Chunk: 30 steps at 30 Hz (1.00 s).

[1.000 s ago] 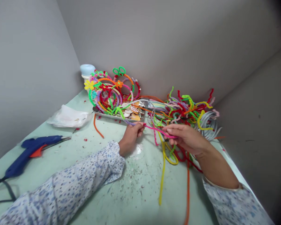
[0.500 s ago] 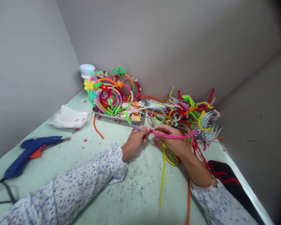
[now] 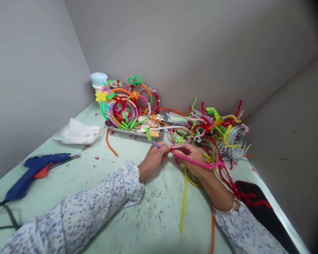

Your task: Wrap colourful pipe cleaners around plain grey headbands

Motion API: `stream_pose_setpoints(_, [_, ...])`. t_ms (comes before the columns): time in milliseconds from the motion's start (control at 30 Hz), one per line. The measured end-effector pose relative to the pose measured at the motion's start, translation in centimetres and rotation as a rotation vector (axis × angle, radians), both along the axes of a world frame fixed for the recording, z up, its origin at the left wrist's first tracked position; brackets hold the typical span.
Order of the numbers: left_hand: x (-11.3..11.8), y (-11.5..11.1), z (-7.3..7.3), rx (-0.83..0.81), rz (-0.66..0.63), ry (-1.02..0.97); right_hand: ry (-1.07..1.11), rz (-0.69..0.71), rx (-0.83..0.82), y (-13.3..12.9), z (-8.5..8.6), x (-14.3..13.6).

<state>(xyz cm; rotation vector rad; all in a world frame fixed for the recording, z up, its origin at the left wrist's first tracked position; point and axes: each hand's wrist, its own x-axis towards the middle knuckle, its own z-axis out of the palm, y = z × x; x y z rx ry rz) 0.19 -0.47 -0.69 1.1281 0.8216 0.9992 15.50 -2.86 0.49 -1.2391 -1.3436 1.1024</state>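
Observation:
My left hand (image 3: 153,158) is closed in a pinch round a thin headband, whose covered end (image 3: 155,143) sticks out past the fingers, wrapped in purple and green fuzzy wire. Just to the right, the fingers of my right hand (image 3: 196,158) are closed on the bare, pale part of the same band. Between the two hands a pink pipe cleaner (image 3: 192,159) meets the band, and its long loose end runs across the back of my right hand. The fingertips of my right hand are partly hidden.
Finished, colourful headbands (image 3: 134,109) stand in a metal tray (image 3: 116,131) of small pieces. A tangle of pipe cleaners (image 3: 209,123) and grey bands (image 3: 235,139) lies right. Left are a blue glue gun (image 3: 33,173) and plastic bag (image 3: 78,132); a dark phone-like object (image 3: 259,208) lies right.
My right hand has turned slightly, and the pink pipe cleaner's loose end has swung lower over it. The headband's green end has tilted a little. My left hand stays nearly in place.

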Motion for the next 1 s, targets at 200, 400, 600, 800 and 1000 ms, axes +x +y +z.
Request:
stream_pose_setpoints(200, [-0.08,-0.04,0.25,0.004,-0.019,0.029,0.038,0.005,-0.018,0.17,-0.33,0.00])
stream_pose_setpoints(400, [-0.11,0.01,0.36,0.007,-0.036,0.045,0.044,-0.005,-0.008,0.20,-0.59,0.13])
stream_pose_setpoints(600, [-0.17,-0.01,0.21,0.041,-0.055,0.068,0.013,-0.003,0.046,0.17,-0.43,0.32])
stream_pose_setpoints(800, [-0.26,0.01,0.20,0.074,-0.064,0.099,-0.027,-0.073,0.015,0.01,0.00,0.21])
stream_pose_setpoints(1000, [-0.22,-0.08,0.29,0.097,-0.058,0.153,-0.134,-0.067,-0.019,-0.01,-0.24,0.33])
